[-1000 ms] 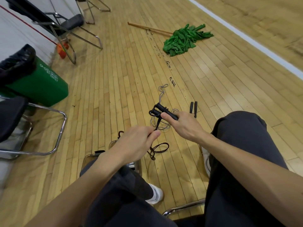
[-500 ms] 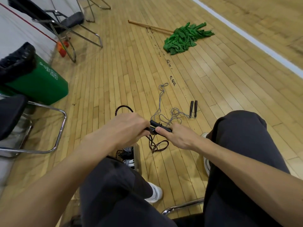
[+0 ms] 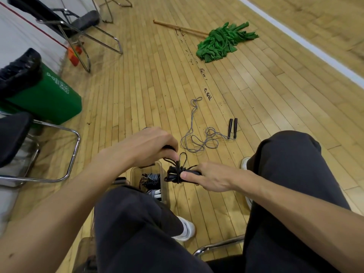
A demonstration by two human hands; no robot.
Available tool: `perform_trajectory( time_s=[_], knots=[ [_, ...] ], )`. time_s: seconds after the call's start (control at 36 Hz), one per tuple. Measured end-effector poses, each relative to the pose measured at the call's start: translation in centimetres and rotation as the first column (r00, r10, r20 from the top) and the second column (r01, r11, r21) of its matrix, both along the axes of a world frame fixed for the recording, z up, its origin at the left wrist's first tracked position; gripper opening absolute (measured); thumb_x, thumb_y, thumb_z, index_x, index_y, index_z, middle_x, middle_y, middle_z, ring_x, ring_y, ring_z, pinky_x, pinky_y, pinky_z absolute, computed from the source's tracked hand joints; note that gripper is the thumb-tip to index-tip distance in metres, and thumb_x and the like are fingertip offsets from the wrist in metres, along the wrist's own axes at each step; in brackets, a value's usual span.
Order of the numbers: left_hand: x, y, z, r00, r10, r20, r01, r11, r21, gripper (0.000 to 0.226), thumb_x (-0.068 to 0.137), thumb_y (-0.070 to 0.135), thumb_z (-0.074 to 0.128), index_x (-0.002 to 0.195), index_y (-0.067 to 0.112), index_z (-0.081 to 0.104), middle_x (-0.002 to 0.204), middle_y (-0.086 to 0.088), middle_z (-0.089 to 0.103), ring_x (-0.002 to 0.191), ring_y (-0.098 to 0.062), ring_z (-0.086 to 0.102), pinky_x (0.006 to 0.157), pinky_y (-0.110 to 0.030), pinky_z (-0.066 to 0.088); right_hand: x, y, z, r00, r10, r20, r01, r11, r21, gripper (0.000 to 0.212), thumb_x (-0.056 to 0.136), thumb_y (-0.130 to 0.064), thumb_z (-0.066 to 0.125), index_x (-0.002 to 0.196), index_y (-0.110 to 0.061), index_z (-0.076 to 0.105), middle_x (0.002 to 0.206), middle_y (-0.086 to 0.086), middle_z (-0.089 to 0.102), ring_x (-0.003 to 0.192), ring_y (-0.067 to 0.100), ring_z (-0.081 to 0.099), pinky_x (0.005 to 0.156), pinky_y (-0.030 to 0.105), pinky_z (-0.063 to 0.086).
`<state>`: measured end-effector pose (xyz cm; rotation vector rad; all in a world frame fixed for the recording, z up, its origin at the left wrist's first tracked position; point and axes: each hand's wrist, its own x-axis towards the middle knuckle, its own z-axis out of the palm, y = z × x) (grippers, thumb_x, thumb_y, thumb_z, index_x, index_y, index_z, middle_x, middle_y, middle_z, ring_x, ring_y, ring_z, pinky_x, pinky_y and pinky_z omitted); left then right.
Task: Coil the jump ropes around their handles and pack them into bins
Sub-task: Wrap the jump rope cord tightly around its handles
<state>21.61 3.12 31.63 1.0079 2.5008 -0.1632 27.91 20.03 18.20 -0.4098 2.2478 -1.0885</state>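
Hands met low between the knees, just above the floor [image 3: 137, 85]. Right hand [image 3: 213, 178] was clenched round the paired handles [image 3: 194, 173] of the black jump rope [image 3: 176, 173], thumb along the near side. Cord was wrapped crosswise over the handle ends in a tight cluster of turns. Left hand [image 3: 145, 148] had its fingers [image 3: 171, 152] curled, pinching a short loop of the same cord that stood up from the bundle. Something dark showed under that palm, couldn't tell what. Bundle hung in the air just right of a clear bin [image 3: 162, 186] on the floor, not in it. Bin held coiled ropes [image 3: 150, 179], grey and black, and the left knee [image 3: 137, 223] hid its near half. Grey jump rope [image 3: 195, 140] lay loose and uncoiled on the floor beyond the hands, with the grey rope's handles [image 3: 232, 128] side by side near the right knee [image 3: 291, 164]. Further out lay a green mop [image 3: 222, 43] with a wooden shaft [image 3: 177, 27], well apart from the ropes. Left side had a green bin [image 3: 49, 99] with a black liner, a chrome-framed chair [image 3: 11, 134] beside it, a folding chair [image 3: 84, 20] further back and a blurred orange object [image 3: 73, 56] under that. White line [image 3: 295, 38] crossed the top right of the floor. White shoe [image 3: 186, 230] showed past the left knee.
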Motion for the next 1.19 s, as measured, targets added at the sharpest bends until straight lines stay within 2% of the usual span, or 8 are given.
perform_trajectory(
  time_s=[0.17,0.39,0.58,0.78,0.86,0.92,1.03,1.19],
  knots=[
    [-0.6,0.4,-0.6,0.994,0.039,0.099,-0.038,0.999,-0.006,0.039,0.092,0.052,0.057,0.105,0.019,0.073,0.095,0.007,0.072,0.088,-0.011,0.064,0.084,-0.037,0.053,0.6,0.0,1.2,0.997,0.072,-0.030,-0.072,0.997,-0.002,0.057,0.099,-0.066,0.037,0.081,-0.013,0.053,0.067,0.003,0.044,0.057,0.017,0.040,0.056,0.029,0.034],
    [-1.2,-0.2,-1.3,0.959,0.146,0.243,-0.179,0.976,0.121,0.031,0.090,0.049,0.063,0.097,0.022,0.075,0.088,0.003,0.073,0.081,-0.007,0.065,0.075,-0.028,0.053,1.0,0.1,1.8,0.993,0.084,-0.085,-0.088,0.995,-0.048,0.056,0.098,-0.066,0.037,0.074,-0.017,0.048,0.064,0.000,0.043,0.054,0.015,0.038,0.056,0.029,0.034],
    [-1.1,-0.8,-2.3,0.865,0.224,0.449,-0.384,0.872,0.305,0.024,0.088,0.043,0.064,0.087,0.021,0.075,0.063,0.006,0.062,0.053,-0.012,0.046,0.050,-0.020,0.037,1.0,0.3,1.8,0.995,0.024,-0.092,-0.042,0.979,-0.201,0.068,0.097,-0.069,0.036,0.080,-0.006,0.054,0.064,0.001,0.050,0.054,0.015,0.042,0.058,0.033,0.039],
    [0.3,-0.1,-3.9,0.744,0.334,0.579,-0.642,0.598,0.480,0.041,0.101,0.015,0.055,0.064,0.027,0.069,0.062,0.010,0.062,0.059,0.000,0.053,0.060,-0.012,0.042,0.5,0.7,3.0,0.970,-0.167,0.174,0.239,0.769,-0.592,0.065,0.096,-0.066,0.035,0.083,-0.007,0.061,0.062,0.005,0.056,0.052,0.020,0.049,0.050,0.029,0.042],
    [0.4,0.6,-4.8,0.715,0.395,0.577,-0.686,0.554,0.471,0.032,0.098,-0.002,0.052,0.075,0.014,0.067,0.068,0.000,0.058,0.065,-0.009,0.052,0.064,-0.024,0.041,0.1,1.1,3.6,0.947,-0.230,0.224,0.320,0.715,-0.621,0.065,0.095,-0.066,0.034,0.083,-0.008,0.061,0.063,0.008,0.056,0.054,0.023,0.048,0.050,0.031,0.042],
    [0.4,1.2,-5.1,0.699,0.425,0.575,-0.707,0.531,0.467,0.022,0.101,0.002,0.047,0.084,0.004,0.061,0.069,-0.002,0.057,0.065,-0.014,0.052,0.062,-0.026,0.041,-0.1,1.4,3.8,0.932,-0.270,0.244,0.364,0.687,-0.629,0.065,0.096,-0.065,0.032,0.083,-0.007,0.060,0.062,0.010,0.055,0.052,0.023,0.048,0.049,0.030,0.043],
    [0.8,2.7,-5.1,0.692,0.436,0.576,-0.720,0.475,0.505,0.032,0.107,0.019,0.042,0.080,0.014,0.059,0.058,0.004,0.053,0.046,-0.002,0.043,0.047,-0.014,0.035,-0.7,1.8,3.8,0.900,-0.336,0.276,0.434,0.647,-0.627,0.068,0.094,-0.068,0.032,0.085,-0.007,0.060,0.064,0.012,0.054,0.052,0.023,0.048,0.049,0.031,0.042],
    [1.2,3.1,-5.2,0.726,0.412,0.551,-0.685,0.507,0.523,0.036,0.107,0.028,0.040,0.080,0.016,0.059,0.055,0.006,0.054,0.045,-0.007,0.042,0.047,-0.020,0.034,-1.1,2.0,4.0,0.854,-0.412,0.318,0.518,0.617,-0.592,0.067,0.100,-0.065,0.032,0.084,-0.006,0.061,0.061,0.009,0.054,0.051,0.021,0.048,0.048,0.031,0.042]
  ],
)
